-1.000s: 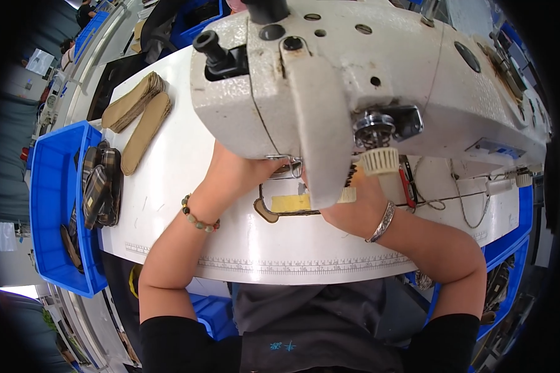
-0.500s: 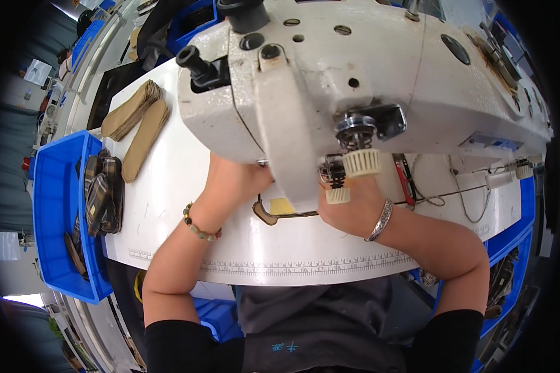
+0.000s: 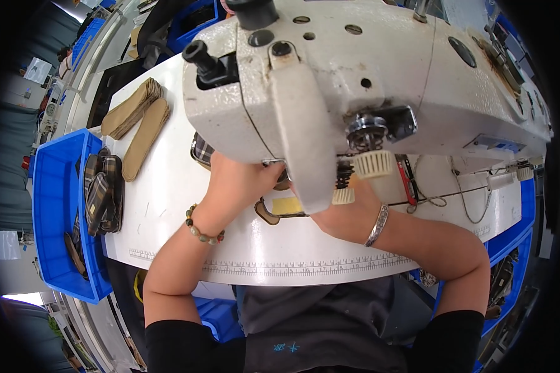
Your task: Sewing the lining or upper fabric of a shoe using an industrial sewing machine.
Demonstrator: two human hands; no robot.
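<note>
Both hands work under the head of a white sewing machine (image 3: 348, 81). My left hand (image 3: 239, 177) is closed, its fingertips near the needle area. A plaid fabric piece with a dark edge (image 3: 201, 150) shows just beyond that hand and seems to be held by it. Opposite, my right hand (image 3: 348, 214) has its fingers curled in under the machine; the machine's head hides their tips and whatever they hold. Between the hands, a tan piece with a dark rim (image 3: 267, 212) lies on the white table, near a yellow patch (image 3: 286, 206).
Tan insole-shaped pieces (image 3: 144, 140) lie in stacks at the left. A blue bin (image 3: 62, 248) with plaid pieces (image 3: 102, 196) stands at the table's left edge. Red-handled scissors (image 3: 407, 180) and a cord lie at right. A ruler strip (image 3: 280, 269) runs along the front edge.
The plaid piece has come into view beyond my left hand. My right hand has shifted slightly left. The machine's head sits a little further right and lower in the picture.
</note>
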